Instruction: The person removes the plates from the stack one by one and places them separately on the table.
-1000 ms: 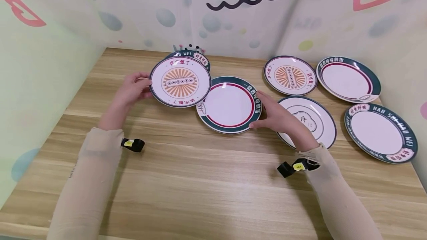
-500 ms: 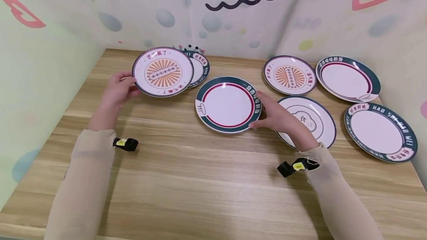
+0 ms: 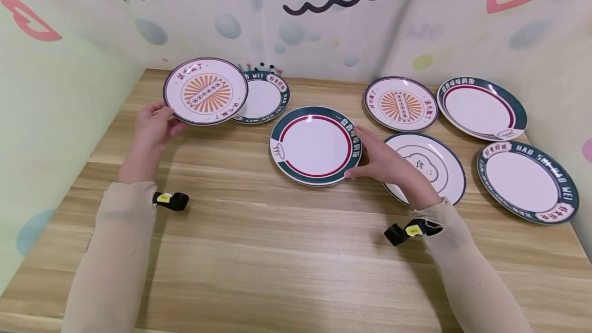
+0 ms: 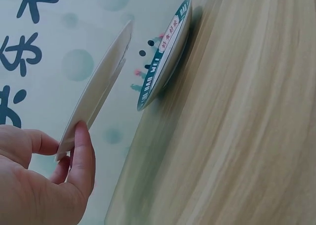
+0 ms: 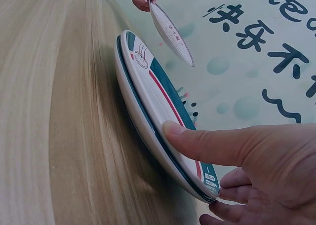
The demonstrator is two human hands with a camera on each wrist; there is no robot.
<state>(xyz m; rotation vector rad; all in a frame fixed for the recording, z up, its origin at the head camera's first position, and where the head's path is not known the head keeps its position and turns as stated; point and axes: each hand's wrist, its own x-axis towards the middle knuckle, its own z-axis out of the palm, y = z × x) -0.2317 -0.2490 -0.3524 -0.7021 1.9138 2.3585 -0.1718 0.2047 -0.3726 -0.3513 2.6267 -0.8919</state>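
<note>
My left hand pinches the near-left rim of a white plate with an orange sunburst and a dark rim line. In the left wrist view this plate is tilted in the air, thumb on one face and fingers on the other. In the head view it overlaps a green-rimmed plate lying behind. My right hand grips the right edge of a green-rimmed plate with a red ring. The right wrist view shows that plate stacked on another plate, my thumb on the upper rim.
On the right lie a second sunburst plate, a red-ringed green plate, another green-rimmed plate and a white plate with a cloud-shaped emblem, partly behind my right hand. A printed backdrop borders the wooden table.
My left hand has carried the sunburst plate left and back, away from the red-ringed plate, uncovering more of the green-rimmed plate behind. My right hand has stayed in place.
</note>
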